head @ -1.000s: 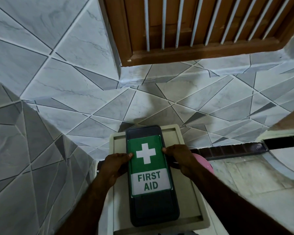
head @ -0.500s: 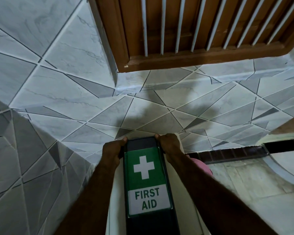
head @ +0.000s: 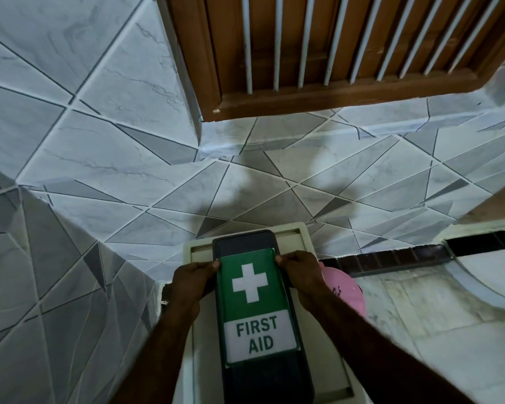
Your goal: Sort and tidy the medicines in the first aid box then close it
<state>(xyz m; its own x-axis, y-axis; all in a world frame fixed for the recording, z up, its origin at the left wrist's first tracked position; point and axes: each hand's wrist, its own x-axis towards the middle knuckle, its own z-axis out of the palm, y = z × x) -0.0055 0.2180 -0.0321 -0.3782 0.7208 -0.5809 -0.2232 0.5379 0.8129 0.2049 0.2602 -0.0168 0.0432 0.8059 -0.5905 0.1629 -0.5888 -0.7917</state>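
First aid box (head: 257, 290) (lid shut) lies on a cream tray (head: 292, 230). Left hand (head: 191, 279) and right hand (head: 302, 272) grip its sides.

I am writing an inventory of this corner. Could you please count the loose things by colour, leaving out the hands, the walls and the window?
Dark with green label: 1, the first aid box
Beige: 1, the rimmed base under the box
Pink: 1, a pink object, partly hidden
Total: 3
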